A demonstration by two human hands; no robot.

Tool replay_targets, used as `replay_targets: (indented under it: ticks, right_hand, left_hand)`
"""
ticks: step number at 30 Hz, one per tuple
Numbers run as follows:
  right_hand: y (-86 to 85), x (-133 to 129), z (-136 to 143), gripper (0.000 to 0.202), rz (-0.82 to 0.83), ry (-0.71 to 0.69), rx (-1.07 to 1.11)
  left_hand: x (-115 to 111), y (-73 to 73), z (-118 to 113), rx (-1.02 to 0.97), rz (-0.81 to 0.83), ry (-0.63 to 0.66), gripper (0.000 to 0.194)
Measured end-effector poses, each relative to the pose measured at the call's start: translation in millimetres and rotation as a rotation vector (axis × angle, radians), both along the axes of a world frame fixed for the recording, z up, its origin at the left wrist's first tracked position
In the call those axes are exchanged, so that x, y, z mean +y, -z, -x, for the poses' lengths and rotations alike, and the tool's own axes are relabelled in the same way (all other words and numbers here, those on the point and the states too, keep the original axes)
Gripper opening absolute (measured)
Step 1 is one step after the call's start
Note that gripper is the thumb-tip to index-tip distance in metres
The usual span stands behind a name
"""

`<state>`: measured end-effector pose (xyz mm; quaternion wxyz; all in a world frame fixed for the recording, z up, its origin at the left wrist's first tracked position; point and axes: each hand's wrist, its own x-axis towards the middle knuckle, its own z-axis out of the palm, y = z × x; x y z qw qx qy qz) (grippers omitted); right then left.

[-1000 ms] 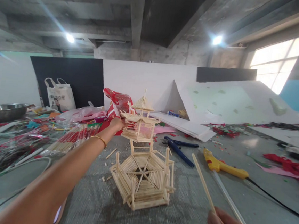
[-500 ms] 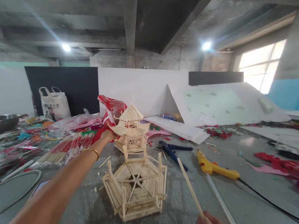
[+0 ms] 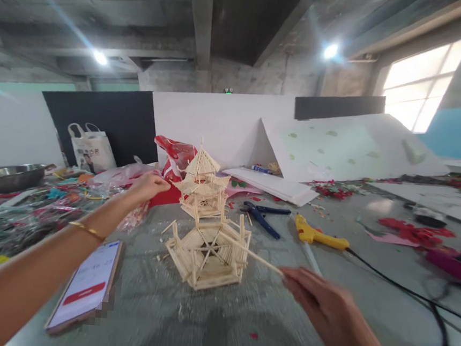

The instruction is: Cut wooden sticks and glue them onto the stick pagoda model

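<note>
My right hand pinches a thin wooden stick by its near end. The stick slants up and left, its far part over or against the right side of a hexagonal stick frame with short upright posts. I cannot tell whether they touch. Behind that stands a small tiered pagoda made of the same sticks. My left hand reaches forward to the left of the pagoda, beside red plastic packaging. Its fingers are drawn together, and whatever they may hold is too small to make out.
A phone lies under my left forearm. Blue-handled pliers and a yellow glue gun with a black cord lie to the right. Plastic-wrapped craft materials and a metal bowl crowd the left side.
My left hand has drawn back to the left, away from the pagoda. My right hand has come further into view, and its stick has swung left to lie across the hexagonal frame's edge.
</note>
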<state>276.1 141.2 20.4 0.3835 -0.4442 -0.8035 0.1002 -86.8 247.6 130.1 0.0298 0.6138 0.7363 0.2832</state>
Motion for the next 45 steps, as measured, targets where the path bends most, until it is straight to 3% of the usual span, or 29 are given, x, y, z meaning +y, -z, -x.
replay_targets:
  ticks: [4,7,10,13,17,19,21,24,33,41,45]
  right_hand:
    - [-26.4,6,-9,0.026,-0.096,-0.021,-0.225]
    - [-37.1,9,-9,0.027,-0.145,-0.067,-0.361]
    - [-36.8,10,-4,0.027,-0.178,-0.128,-0.406]
    - [-29.7,12,1,0.029,-0.200,-0.184,-0.409]
    - [-20.4,15,7,0.028,-0.198,-0.191,-0.381]
    - [-17.8,17,8,0.026,-0.161,-0.178,-0.369]
    - [-16.6,17,9,0.025,-0.128,-0.167,-0.367]
    - [-16.0,18,10,0.025,-0.115,-0.162,-0.374]
    - [-16.4,23,17,0.027,-0.158,-0.201,-0.364]
    - [-17.8,26,21,0.023,-0.144,-0.188,-0.401]
    - [-16.9,30,21,0.025,-0.161,-0.180,-0.420]
  left_hand:
    - [-62,-27.9,-8,0.087,-0.069,0.087,0.016]
    - [-108,-31.4,-14,0.160,-0.153,0.145,0.018]
    - [-146,-10.2,-18,0.113,-0.282,0.201,0.027]
    - [-166,31.5,-24,-0.100,-0.251,0.168,0.031]
    - [-167,88.8,-39,-0.329,-0.116,0.184,0.031]
    - [-162,107.1,-46,-0.394,-0.091,0.196,0.030]
    - [-157,116.3,-52,-0.432,-0.096,0.197,0.030]
    - [-149,117.8,-57,-0.462,-0.121,0.185,0.032]
    - [-125,103.0,-58,-0.431,-0.167,0.219,0.032]
    - [-128,102.3,-57,-0.392,-0.176,0.200,0.033]
    - [-135,98.8,-61,-0.270,-0.226,0.159,0.030]
